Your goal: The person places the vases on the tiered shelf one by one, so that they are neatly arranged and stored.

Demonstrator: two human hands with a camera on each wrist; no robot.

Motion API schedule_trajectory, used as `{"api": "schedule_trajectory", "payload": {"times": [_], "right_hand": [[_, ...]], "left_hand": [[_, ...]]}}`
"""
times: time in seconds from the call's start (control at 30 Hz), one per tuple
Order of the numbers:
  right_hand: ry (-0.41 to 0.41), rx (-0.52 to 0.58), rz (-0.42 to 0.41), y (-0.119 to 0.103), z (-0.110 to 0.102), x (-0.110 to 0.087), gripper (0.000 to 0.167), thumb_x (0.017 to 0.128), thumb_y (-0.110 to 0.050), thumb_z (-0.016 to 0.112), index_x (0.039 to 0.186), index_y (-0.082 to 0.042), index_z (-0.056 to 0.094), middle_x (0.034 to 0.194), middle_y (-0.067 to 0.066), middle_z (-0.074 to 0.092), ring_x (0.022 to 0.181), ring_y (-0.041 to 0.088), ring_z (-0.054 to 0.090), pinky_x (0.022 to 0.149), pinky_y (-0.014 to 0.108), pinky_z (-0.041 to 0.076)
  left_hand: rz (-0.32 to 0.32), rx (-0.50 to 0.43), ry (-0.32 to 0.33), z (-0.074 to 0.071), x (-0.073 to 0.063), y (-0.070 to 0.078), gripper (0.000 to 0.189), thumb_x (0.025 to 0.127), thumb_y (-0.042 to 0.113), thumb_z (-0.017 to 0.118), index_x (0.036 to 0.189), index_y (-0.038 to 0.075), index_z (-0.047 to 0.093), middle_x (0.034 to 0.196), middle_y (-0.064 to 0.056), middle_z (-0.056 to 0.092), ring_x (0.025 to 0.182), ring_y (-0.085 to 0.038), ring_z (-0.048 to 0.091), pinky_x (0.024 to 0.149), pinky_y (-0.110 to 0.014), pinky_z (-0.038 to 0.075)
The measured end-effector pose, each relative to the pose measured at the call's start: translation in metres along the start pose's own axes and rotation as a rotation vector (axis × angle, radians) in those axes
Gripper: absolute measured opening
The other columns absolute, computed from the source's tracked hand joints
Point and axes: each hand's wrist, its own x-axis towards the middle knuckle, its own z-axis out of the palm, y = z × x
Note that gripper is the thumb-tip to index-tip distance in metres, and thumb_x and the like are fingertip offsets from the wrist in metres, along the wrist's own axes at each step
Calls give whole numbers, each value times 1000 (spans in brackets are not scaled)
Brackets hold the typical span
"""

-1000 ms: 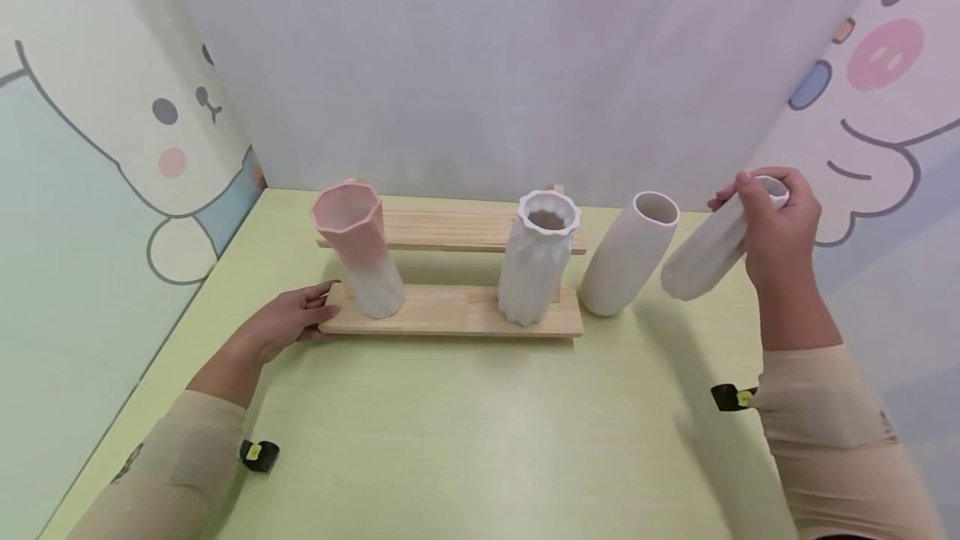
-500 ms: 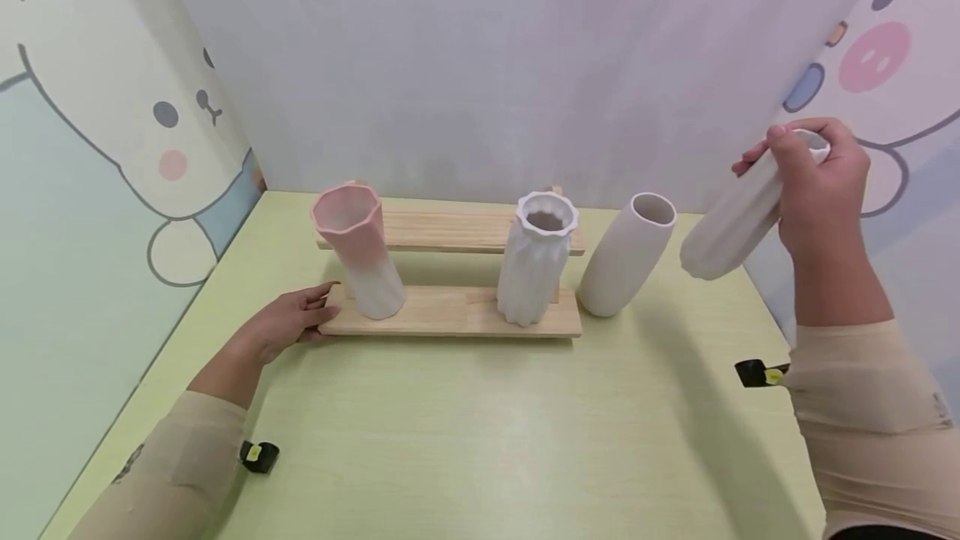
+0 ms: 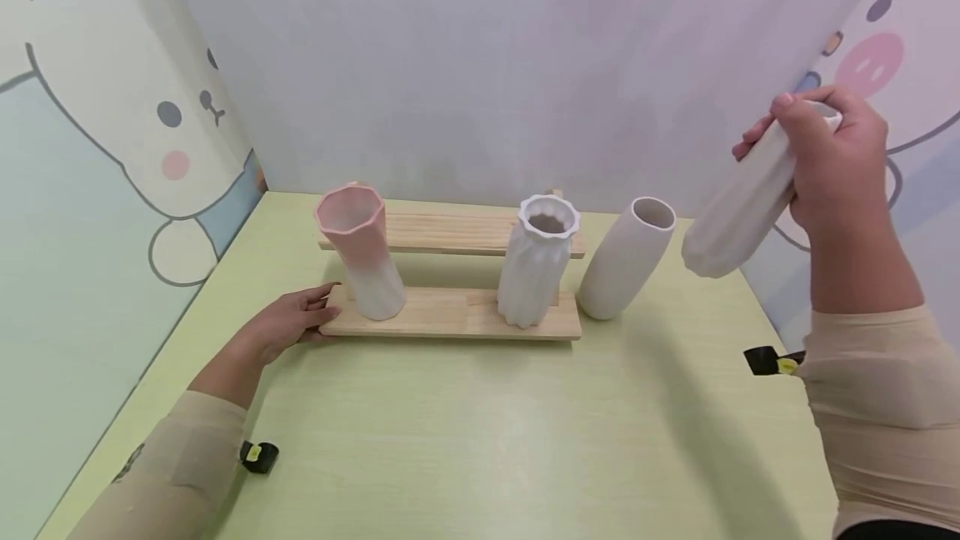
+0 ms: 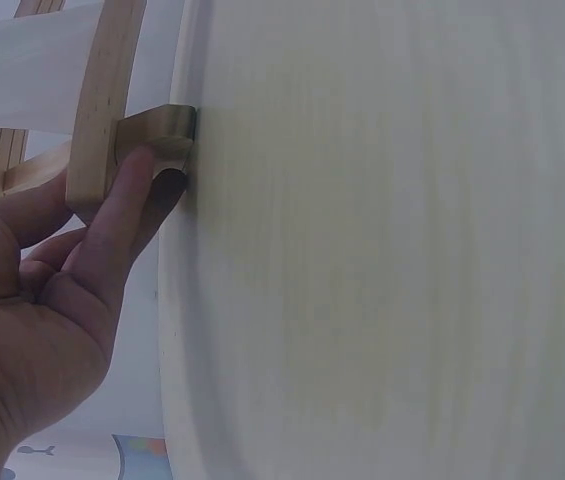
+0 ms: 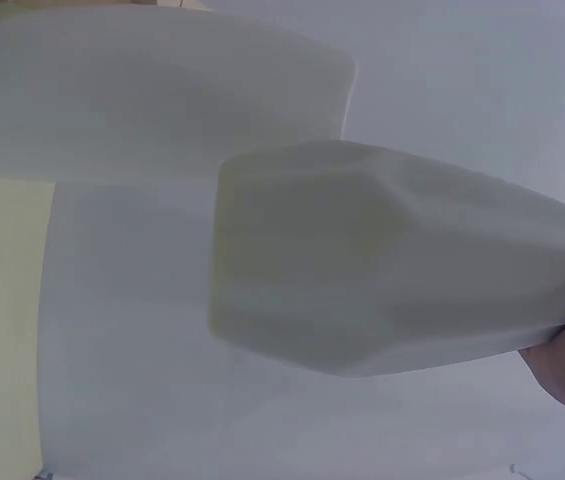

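My right hand (image 3: 843, 161) grips a white faceted vase (image 3: 738, 207) round its upper part, held tilted in the air at the right; its base fills the middle of the right wrist view. At the left, my left hand (image 3: 288, 323) pinches the end of the lower board of a two-step wooden stand (image 3: 435, 312); the left wrist view shows thumb and fingers round the board's end (image 4: 97, 150). A pink-and-white vase (image 3: 363, 257) stands on the lower board's left part, a white ribbed vase (image 3: 534, 269) on its right part. A smooth white vase (image 3: 626, 261) stands just right of the stand.
The light green table (image 3: 480, 423) runs up to a pale back wall (image 3: 480, 65). Cartoon-printed side panels (image 3: 97, 148) rise on the left and right. The stand's upper board (image 3: 450, 233) lies behind the two vases.
My right hand has lifted the white faceted vase up and to the right, away from the smooth white vase. My left hand stays on the stand.
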Motion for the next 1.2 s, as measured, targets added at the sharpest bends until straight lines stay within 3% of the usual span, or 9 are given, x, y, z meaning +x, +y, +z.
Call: {"api": "schedule_trajectory", "payload": {"times": [0.43,0.87,1.2], "right_hand": [[-141,-1,16,-10,33,-5,24,89,-14,72,97,3,56,75,17,67,61,31,70,65,38,61],[-220,-16,11,-8,55,-2,26,90,-16,71,98,2,55,79,17,65,64,30,69,66,38,61],[-205,-37,48,-9,73,6,31,89,-22,74,103,-1,56,86,16,64,69,30,70,72,37,61]], "left_hand": [[-22,22,12,3,4,4,71,103,24,53,158,10,11,158,-27,22,104,-12,64,90,-34,56],[-13,35,24,7,8,5,71,103,26,53,158,10,12,157,-27,25,104,-13,64,89,-34,56],[-1,26,25,7,11,3,70,103,26,53,158,10,14,155,-27,29,104,-13,65,88,-34,56]]}}
